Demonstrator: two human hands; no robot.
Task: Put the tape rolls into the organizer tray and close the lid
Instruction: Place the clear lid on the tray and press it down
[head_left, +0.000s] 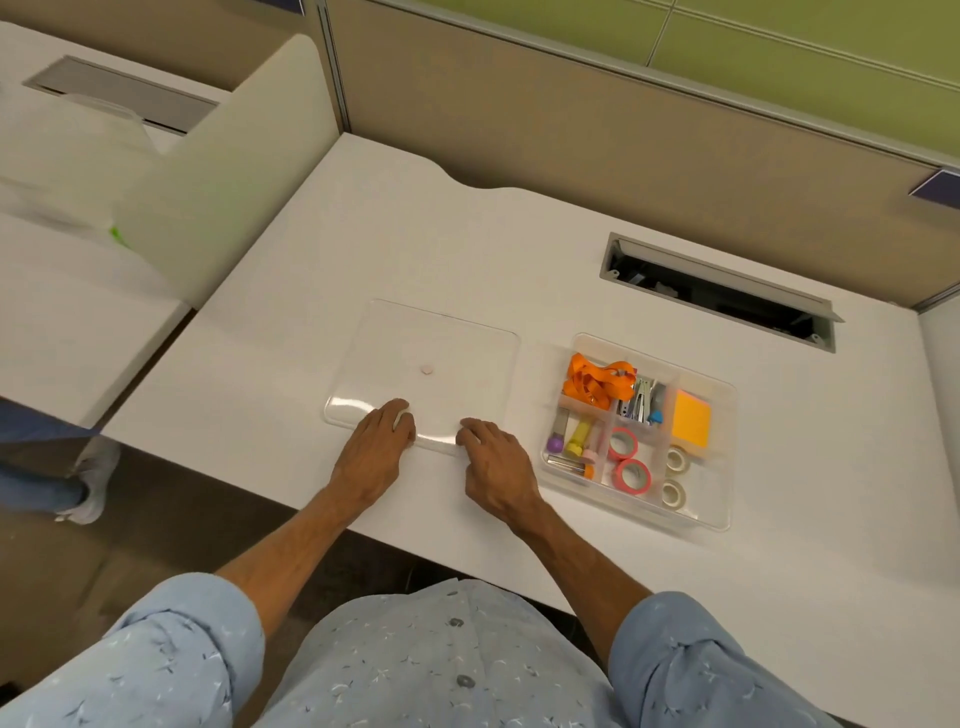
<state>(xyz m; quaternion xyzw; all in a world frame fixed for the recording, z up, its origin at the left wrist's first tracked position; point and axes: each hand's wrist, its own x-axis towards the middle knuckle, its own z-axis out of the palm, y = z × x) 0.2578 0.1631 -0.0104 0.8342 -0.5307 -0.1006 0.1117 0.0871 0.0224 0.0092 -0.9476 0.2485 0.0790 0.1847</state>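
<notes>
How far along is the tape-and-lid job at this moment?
Done: two pink tape rolls and two white tape rolls sit in the organizer tray. In hand: left hand and right hand rest on the clear lid's near edge. Left: closing the tray.

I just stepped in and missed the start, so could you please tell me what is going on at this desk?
A person is tidying desk supplies. Both pink tape rolls and both white tape rolls already sit in the clear organizer tray, beside an orange lanyard and orange sticky notes. The tray is uncovered: the clear lid lies flat on the white desk to its left. The left hand and right hand rest fingertips on the lid's near edge, apparently about to lift it.
</notes>
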